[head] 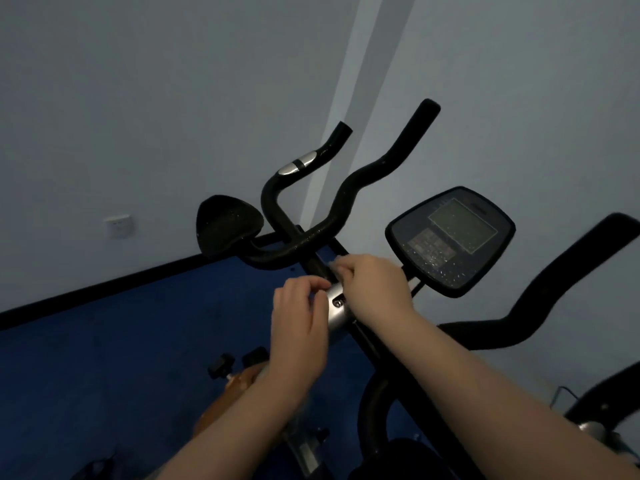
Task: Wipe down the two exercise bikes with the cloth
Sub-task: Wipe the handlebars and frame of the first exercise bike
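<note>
Blue floor (104, 358) lies open to the left, edged by a black skirting strip. Nearer, the exercise bike (311, 233) stands centre. Right hand (374, 285) grips a pale cloth (334, 268) on its stem; left hand (299, 320), fingers curled, pinches beside the silver collar.

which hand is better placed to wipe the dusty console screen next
Right, probably. The right hand lies just beside the speckled black console screen, and a pale cloth seems pinched in its fingers. The left hand is farther away, by the silver stem.
</note>
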